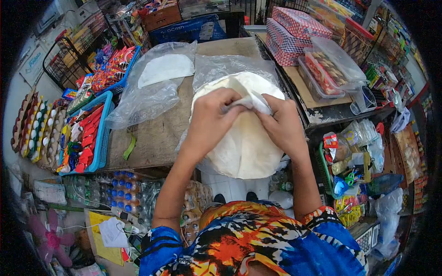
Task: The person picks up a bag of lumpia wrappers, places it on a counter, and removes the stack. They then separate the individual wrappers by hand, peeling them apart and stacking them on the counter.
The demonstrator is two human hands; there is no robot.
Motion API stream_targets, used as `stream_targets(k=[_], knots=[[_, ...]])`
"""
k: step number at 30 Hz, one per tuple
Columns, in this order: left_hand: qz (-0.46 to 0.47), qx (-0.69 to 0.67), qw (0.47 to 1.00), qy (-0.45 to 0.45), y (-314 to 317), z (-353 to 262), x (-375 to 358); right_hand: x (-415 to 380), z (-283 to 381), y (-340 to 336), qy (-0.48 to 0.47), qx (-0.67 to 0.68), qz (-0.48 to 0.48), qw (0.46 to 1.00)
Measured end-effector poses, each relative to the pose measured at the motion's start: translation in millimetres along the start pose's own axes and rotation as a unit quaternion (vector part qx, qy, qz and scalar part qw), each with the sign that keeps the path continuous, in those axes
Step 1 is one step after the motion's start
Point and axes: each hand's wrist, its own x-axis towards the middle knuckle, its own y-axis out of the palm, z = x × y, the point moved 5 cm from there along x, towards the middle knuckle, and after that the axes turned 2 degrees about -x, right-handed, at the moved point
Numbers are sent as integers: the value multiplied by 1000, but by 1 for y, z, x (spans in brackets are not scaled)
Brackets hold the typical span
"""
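A stack of thin, round, cream-white spring roll wrappers (pixel 239 154) lies on a clear plastic sheet (pixel 214 66) and hangs over the table's near edge. Above its middle, my left hand (pixel 216 117) pinches a lifted fold of the top wrapper (pixel 251 102). From the other side my right hand (pixel 280 120) grips the same fold between thumb and fingers. To the left, a folded white half-round of wrappers (pixel 166 70) rests on another clear plastic bag (pixel 149 103). My fingers partly hide the fold.
A green scrap (pixel 130 147) lies on the wooden table (pixel 154 138). Blue baskets of packets (pixel 105 124) and egg trays (pixel 40 126) stand at left. Checkered boxes (pixel 294 34) and a clear plastic container (pixel 329 69) sit at right. Bottles (pixel 125 193) are below.
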Motion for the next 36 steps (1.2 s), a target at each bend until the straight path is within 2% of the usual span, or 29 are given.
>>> stream_targets(k=[2,3,4,6,7,9,16,18,21,24,27,28,31,35,36], knots=[[-119,59,987,92,-17,2,3,-3,-5,-6,-8,-9,-35,999],[-152,47,985,60,-25,11,3,-5,-10,-11,-16,-17,-70,997],[-185,35,982,29,-35,20,1,-4,-23,-17,21,-33,-102,994],[-251,71,962,-83,-62,42,-10,-9,-42,-36,128,45,-148,980],[-251,69,962,-82,-69,50,-14,-12,-58,-44,169,85,-176,966],[-304,-32,944,-123,-79,76,-28,-17,-75,-46,155,65,-186,968],[-302,-100,944,-92,-65,86,-43,-21,-70,-27,148,46,-179,972],[-283,-254,919,-101,-54,95,-43,-20,-74,-24,145,47,-170,974],[-297,-175,930,-130,-70,104,-50,-18,-84,-32,130,66,-194,970],[-307,-167,927,-138,-98,116,-62,-21,-94,-47,155,111,-211,959],[-317,-233,903,-174,-125,133,-75,-25,-105,-62,181,154,-219,946],[-330,-210,911,-132,-136,138,-75,-25,-105,-66,172,151,-227,947],[-361,-233,889,-160,-189,142,-80,-33,-121,-91,213,139,-265,930],[-335,-177,905,-193,-226,109,-53,-37,-109,-103,206,194,-230,931],[-271,-162,925,-212,-227,111,-37,-39,-106,-101,207,195,-231,931]])
